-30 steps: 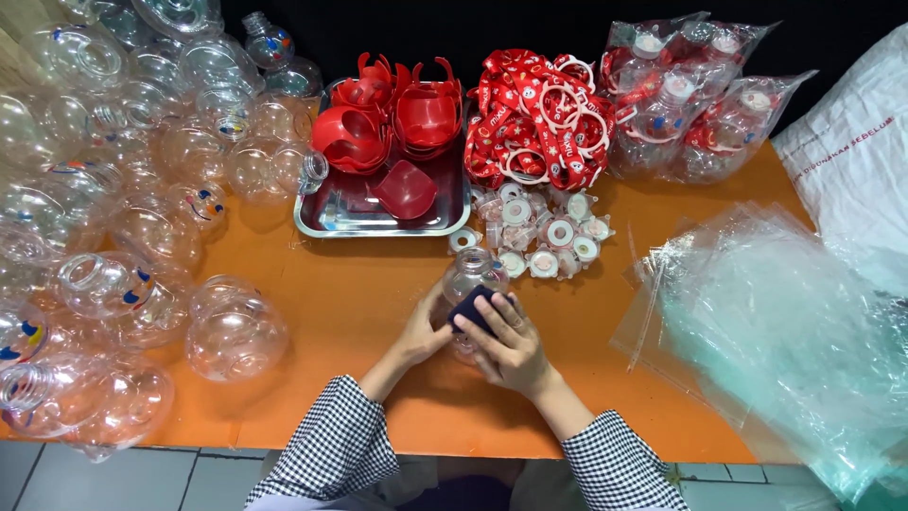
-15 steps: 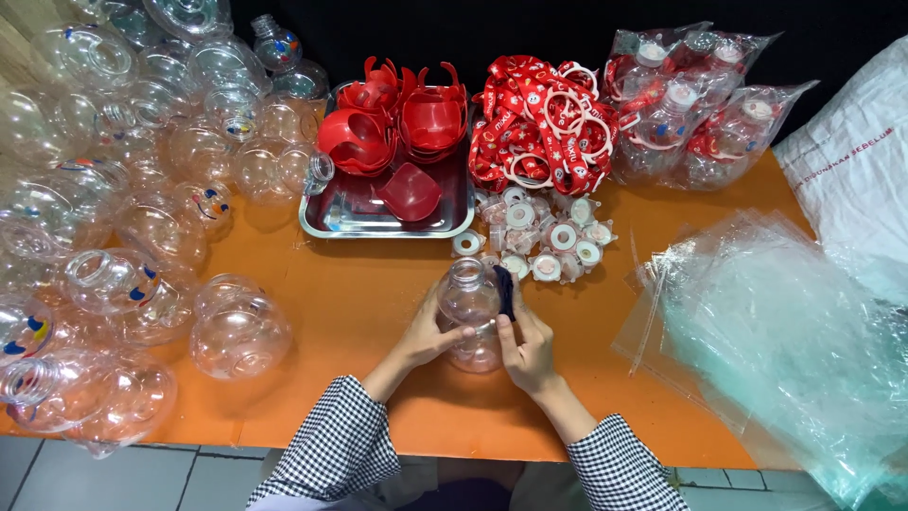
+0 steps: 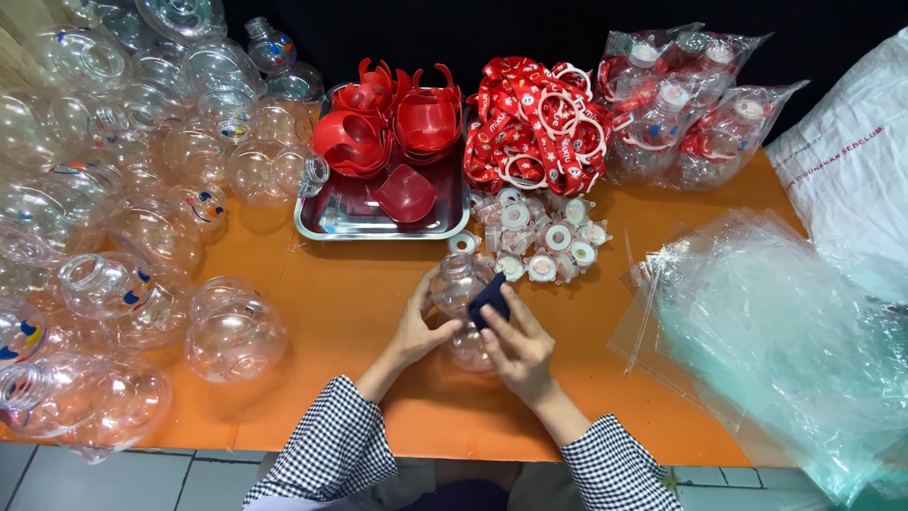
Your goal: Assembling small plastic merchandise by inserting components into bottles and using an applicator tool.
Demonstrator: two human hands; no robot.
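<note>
**Clear round bottle held at table centre, dark pad applied**

Head view. The left hand (image 3: 416,331) wraps its fingers around the side of a clear round bottle (image 3: 461,289), which sits just above the orange table (image 3: 359,293) near its front edge, directly below the scattered white caps (image 3: 539,237). The right hand (image 3: 522,348) supports the bottle from the other side and pinches a small dark pad (image 3: 490,300) flat against its wall. Both hands are closed on their loads; no finger is spread free.

Handling judgement: the bottle looks thin-walled, light and smooth, so it will likely dent under a hard squeeze and slip if gripped loosely. Best hold is around the widest part of the body, with the opposite hand bracing it. The pad appears soft and flexible.

Surroundings: a heap of like clear bottles (image 3: 123,189) lies to the left; a metal tray (image 3: 331,222) with red plastic parts (image 3: 397,123) stands behind, red straps (image 3: 534,118) beside it, bagged bottles (image 3: 690,104) further right, and clear plastic bags (image 3: 785,341) at the right.
</note>
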